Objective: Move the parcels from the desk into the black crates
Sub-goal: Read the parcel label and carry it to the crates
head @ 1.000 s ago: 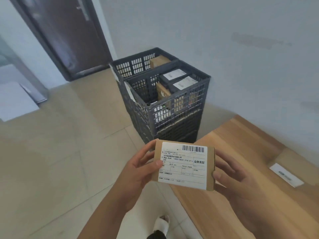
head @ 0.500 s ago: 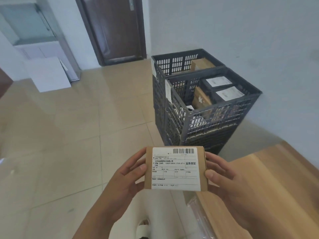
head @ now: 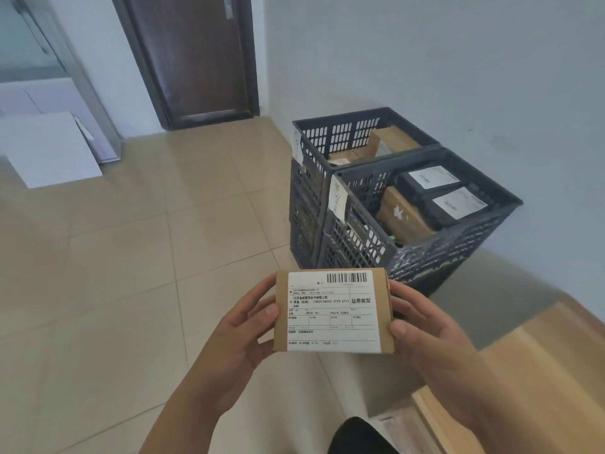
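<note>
Two hands hold one flat brown cardboard parcel [head: 334,311] in mid-air, label up: left hand [head: 239,335] grips its left edge, thumb on top; right hand [head: 429,335] grips its right edge likewise. Since a second ago the view has swung left: the pale wooden desk [head: 540,371] now shows only as a near-right corner, and the parcel hangs over the beige tiled floor [head: 131,273], no longer over the desk. Stacked black perforated plastic crates [head: 425,257] sit far right against the grey wall and look larger in frame. Judgement: carry phase, parcel off the desk but not yet deposited.

Materials: parcel is matte card, crisp-edged, with a white printed barcode label [head: 330,309]. Crate walls are rigid lattice. The near crate holds a brown box [head: 404,217] and two black packets [head: 442,194] with white labels. The far crate [head: 353,132] holds more brown boxes.
</note>
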Demonstrator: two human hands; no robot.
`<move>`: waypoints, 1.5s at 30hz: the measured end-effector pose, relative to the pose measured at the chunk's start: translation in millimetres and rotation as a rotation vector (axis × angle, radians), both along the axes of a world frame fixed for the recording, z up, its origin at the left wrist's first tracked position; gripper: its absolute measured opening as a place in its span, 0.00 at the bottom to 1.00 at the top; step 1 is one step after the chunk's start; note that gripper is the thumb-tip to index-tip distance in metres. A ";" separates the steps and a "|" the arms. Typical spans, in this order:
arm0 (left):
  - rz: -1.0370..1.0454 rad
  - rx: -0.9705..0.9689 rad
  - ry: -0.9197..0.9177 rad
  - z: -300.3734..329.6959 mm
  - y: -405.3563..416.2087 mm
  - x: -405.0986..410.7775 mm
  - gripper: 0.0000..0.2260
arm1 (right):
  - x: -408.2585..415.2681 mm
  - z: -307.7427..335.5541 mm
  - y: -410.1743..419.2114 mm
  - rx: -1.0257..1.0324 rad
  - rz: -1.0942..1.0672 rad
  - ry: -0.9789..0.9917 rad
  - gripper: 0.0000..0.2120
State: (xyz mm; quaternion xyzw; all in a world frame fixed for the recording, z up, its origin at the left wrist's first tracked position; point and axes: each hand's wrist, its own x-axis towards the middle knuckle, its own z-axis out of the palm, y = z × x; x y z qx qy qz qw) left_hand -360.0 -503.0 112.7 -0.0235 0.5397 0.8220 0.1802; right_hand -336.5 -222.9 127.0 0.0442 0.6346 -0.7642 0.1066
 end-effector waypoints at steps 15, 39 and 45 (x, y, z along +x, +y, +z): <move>0.026 -0.158 -0.005 5.1 -45.8 -265.4 0.19 | -279.7 -28.8 -43.7 -0.132 0.055 -0.022 0.25; -0.297 -0.276 0.122 -23.7 -40.5 -726.3 0.28 | -639.4 -27.3 -74.5 0.055 -0.539 -0.301 0.20; -0.376 -0.528 0.697 -26.5 -1.5 -805.6 0.30 | -709.4 -26.6 -121.8 -0.178 -0.710 -0.358 0.25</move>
